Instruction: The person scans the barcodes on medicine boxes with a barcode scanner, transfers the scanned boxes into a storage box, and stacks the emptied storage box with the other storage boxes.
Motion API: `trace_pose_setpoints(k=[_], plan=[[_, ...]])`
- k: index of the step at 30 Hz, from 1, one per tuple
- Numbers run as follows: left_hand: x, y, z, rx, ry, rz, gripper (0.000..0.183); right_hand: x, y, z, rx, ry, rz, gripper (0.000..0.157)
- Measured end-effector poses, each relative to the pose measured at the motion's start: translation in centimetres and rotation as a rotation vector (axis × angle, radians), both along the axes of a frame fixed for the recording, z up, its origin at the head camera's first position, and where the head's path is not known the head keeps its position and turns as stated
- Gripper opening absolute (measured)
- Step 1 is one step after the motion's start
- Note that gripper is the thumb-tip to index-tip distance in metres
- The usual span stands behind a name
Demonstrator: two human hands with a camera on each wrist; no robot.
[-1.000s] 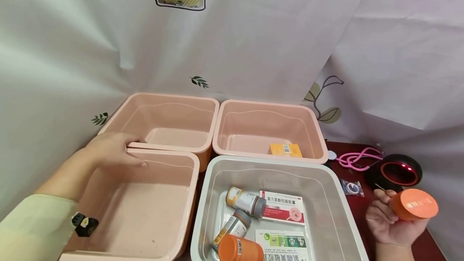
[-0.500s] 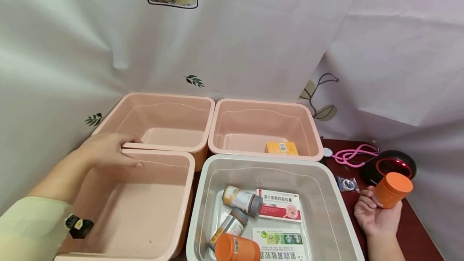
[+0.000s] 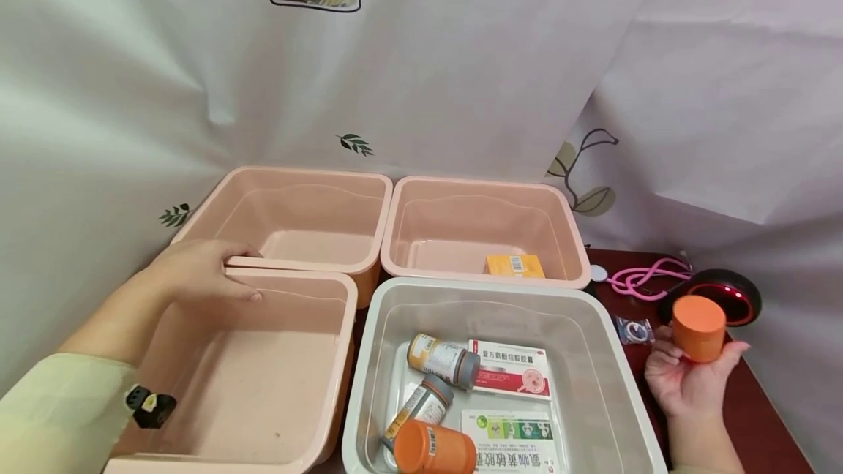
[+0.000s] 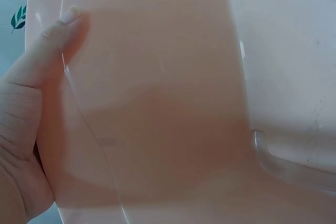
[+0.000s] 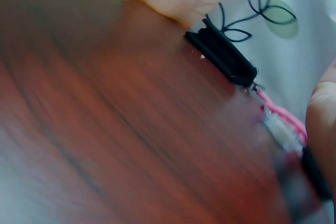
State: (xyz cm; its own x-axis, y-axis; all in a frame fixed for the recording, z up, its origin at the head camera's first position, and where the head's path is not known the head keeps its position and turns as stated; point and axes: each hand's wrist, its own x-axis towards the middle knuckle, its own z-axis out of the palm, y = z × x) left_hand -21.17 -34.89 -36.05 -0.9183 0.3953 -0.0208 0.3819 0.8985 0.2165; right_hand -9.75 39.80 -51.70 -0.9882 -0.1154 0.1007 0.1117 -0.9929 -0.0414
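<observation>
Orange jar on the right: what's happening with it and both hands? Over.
Right hand: holding orange jar. Left hand: gripping adjoining rims of two pink bins. In the way: nothing seen above jar; black device close behind, small packet beside.

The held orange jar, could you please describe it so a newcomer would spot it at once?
In the head view, find the grey bin, then look right, over the dark red table. There the right hand holds the orange jar before a round black device. The other orange jar lies inside the bin; only this one is held.
</observation>
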Motion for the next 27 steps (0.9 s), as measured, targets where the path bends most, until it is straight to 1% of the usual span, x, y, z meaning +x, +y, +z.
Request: trace_pose_setpoints(k=[1, 2, 4, 6, 8, 9, 11, 14, 16, 18, 21, 22, 24, 26, 27], plan=[[0.0, -0.1, 0.0, 0.004, 0.001, 0.001, 0.070, -0.4, -0.2, 0.4, 0.005, 0.046, 0.006, 0.108], [0.0, -0.1, 0.1, 0.007, 0.001, 0.003, 0.069, -0.9, -0.4, 0.9, 0.009, 0.107, 0.020, 0.101], [0.1, -0.2, 0.1, 0.012, 0.004, 0.004, 0.068, -1.7, -0.7, 1.9, 0.049, 0.260, 0.053, 0.083], [0.1, -0.2, 0.0, 0.014, 0.001, 0.000, 0.068, -2.5, -1.1, 3.3, 0.130, 0.430, 0.085, 0.069], [0.1, -0.1, -0.1, 0.012, -0.002, -0.004, 0.069, -3.3, -1.7, 5.0, 0.216, 0.558, 0.094, 0.056], [0.0, -0.1, -0.1, 0.008, -0.001, -0.004, 0.070, -3.7, -2.1, 6.0, 0.271, 0.598, 0.071, 0.052], [0.0, 0.0, -0.1, 0.000, 0.000, -0.002, 0.069, -4.6, -3.0, 8.2, 0.368, 0.647, 0.025, 0.046], [-0.1, 0.0, -0.1, -0.014, 0.013, 0.004, 0.069, -5.7, -4.6, 11.5, 0.522, 0.645, -0.080, 0.039], [-0.1, 0.0, -0.1, -0.015, 0.016, 0.001, 0.068, -6.3, -5.6, 13.6, 0.646, 0.638, -0.127, 0.038], [-0.1, 0.0, -0.1, -0.014, 0.015, -0.007, 0.068, -6.8, -6.5, 15.6, 0.747, 0.631, -0.150, 0.036], [0.0, 0.0, -0.2, -0.015, 0.013, 0.000, 0.067, -7.6, -7.9, 18.3, 0.859, 0.636, -0.138, 0.035], [0.0, 0.0, -0.2, -0.017, 0.014, 0.004, 0.067, -7.9, -8.5, 19.1, 0.914, 0.633, -0.142, 0.034], [0.1, 0.1, -0.2, -0.017, 0.012, 0.014, 0.066, -8.3, -9.7, 20.5, 1.065, 0.636, -0.172, 0.033], [0.1, 0.1, -0.2, -0.018, 0.010, 0.017, 0.066, -8.6, -11.1, 21.8, 1.262, 0.620, -0.224, 0.033], [0.1, 0.1, -0.1, -0.016, 0.008, 0.016, 0.066, -8.8, -11.9, 22.4, 1.380, 0.610, -0.248, 0.032]])
